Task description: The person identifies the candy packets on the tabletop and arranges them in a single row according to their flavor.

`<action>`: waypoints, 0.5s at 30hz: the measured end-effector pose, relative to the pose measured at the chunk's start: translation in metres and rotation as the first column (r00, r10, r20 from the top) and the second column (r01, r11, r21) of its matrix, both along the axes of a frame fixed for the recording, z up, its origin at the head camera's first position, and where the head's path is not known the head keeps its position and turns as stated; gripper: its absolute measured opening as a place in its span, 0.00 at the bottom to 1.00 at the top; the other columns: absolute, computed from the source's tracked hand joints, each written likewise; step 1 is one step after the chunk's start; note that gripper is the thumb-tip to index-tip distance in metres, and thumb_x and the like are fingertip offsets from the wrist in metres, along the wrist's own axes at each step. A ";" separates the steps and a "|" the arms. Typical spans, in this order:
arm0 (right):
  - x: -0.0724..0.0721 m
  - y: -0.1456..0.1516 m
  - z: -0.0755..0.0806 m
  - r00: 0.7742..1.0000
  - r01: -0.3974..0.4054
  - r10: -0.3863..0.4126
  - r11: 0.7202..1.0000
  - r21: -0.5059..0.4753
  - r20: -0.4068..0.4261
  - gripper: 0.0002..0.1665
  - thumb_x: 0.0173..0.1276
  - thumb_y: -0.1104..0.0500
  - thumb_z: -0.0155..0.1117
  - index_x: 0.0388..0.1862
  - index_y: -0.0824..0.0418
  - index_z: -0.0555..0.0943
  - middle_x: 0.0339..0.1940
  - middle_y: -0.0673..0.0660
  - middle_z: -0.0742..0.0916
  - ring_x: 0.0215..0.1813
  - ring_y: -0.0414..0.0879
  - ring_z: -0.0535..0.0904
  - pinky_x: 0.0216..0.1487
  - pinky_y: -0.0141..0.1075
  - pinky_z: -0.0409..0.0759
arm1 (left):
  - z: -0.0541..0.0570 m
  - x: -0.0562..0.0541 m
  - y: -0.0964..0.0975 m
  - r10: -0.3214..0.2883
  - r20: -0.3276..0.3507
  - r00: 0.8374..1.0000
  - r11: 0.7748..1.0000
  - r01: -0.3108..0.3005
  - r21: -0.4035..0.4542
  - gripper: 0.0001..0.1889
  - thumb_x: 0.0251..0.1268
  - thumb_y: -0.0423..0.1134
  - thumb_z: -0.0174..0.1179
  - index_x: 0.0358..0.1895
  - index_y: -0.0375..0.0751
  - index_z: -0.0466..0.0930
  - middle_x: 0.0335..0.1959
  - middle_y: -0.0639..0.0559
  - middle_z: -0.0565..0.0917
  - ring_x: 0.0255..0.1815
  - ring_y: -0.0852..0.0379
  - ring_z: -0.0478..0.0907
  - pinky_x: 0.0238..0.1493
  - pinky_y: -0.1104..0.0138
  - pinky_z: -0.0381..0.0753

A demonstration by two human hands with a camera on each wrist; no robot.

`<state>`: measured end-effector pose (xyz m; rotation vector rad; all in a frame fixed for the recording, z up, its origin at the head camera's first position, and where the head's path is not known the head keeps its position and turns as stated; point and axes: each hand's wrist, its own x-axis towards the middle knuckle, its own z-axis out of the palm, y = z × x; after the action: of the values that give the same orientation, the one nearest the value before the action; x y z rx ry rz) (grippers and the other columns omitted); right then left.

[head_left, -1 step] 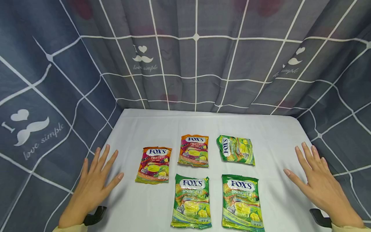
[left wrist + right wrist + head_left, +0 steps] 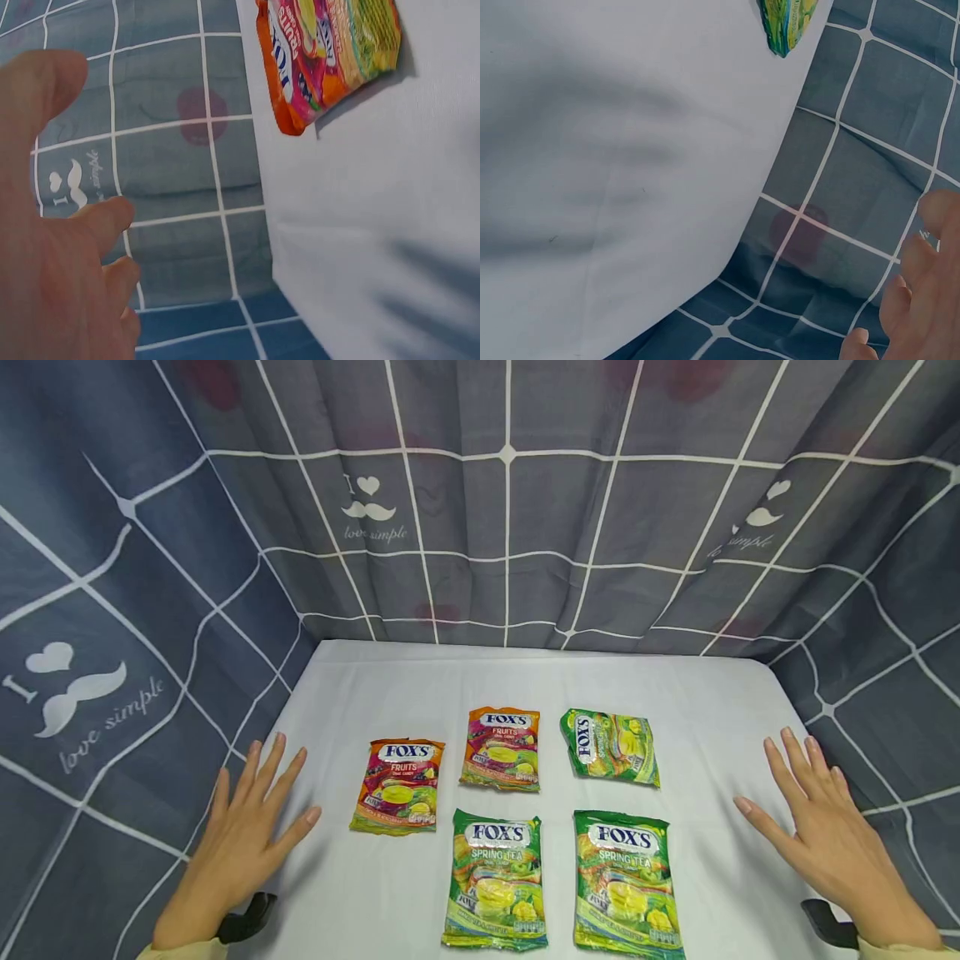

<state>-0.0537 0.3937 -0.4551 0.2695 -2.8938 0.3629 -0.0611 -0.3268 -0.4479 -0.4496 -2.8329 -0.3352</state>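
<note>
My left hand (image 2: 243, 831) is held with spread fingers at the left side of the white table, left of the nearest candy bag (image 2: 399, 787), an orange and purple FOX'S Fruits one. A second Fruits candy bag (image 2: 500, 750) lies to its right and farther back. At the back right a green FOX'S Spring Tea candy bag (image 2: 613, 747) lies turned sideways. Two more green candy bags lie in front, one in the middle (image 2: 497, 883) and one to its right (image 2: 628, 885). Fingers spread, my right hand (image 2: 828, 827) is at the right side, apart from the bags. Both hands hold nothing.
White cloth covers the table (image 2: 390, 681). Dark grey-blue curtains (image 2: 465, 527) with white grid lines stand behind it and along both sides. Each wrist wears a black strap, the left one (image 2: 246, 920) and the right one (image 2: 828, 922). Hand shadows fall on the cloth.
</note>
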 end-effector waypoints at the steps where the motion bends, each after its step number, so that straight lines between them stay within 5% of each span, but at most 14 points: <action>1: 0.001 0.000 -0.001 1.000 0.001 -0.001 1.000 -0.003 0.006 0.60 0.80 0.40 0.66 0.92 0.64 0.43 0.93 0.59 0.40 0.91 0.54 0.25 0.85 0.54 0.22 | 0.000 0.001 0.001 -0.003 0.005 1.000 1.000 0.003 -0.001 0.46 0.79 0.61 0.62 0.91 0.53 0.51 0.93 0.49 0.42 0.91 0.42 0.30 0.81 0.33 0.22; 13: 0.002 -0.017 0.004 0.999 -0.015 0.016 1.000 -0.027 0.042 0.60 0.80 0.39 0.66 0.92 0.63 0.44 0.93 0.61 0.43 0.91 0.54 0.26 0.85 0.51 0.22 | 0.000 -0.003 0.016 -0.044 0.028 0.999 0.999 0.043 0.033 0.45 0.80 0.61 0.61 0.91 0.53 0.52 0.93 0.49 0.42 0.92 0.43 0.32 0.82 0.34 0.24; 15: 0.003 -0.027 0.006 0.997 -0.017 0.021 0.998 -0.063 0.070 0.60 0.80 0.39 0.67 0.92 0.62 0.45 0.93 0.60 0.43 0.91 0.54 0.27 0.85 0.57 0.26 | 0.000 -0.003 0.018 -0.052 0.033 0.998 0.998 0.051 0.034 0.45 0.80 0.60 0.61 0.91 0.52 0.53 0.93 0.49 0.43 0.92 0.43 0.32 0.82 0.34 0.23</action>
<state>-0.0507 0.3667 -0.4494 0.2793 -2.9449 0.4738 -0.0644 -0.3089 -0.4480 -0.5158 -2.8473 -0.4030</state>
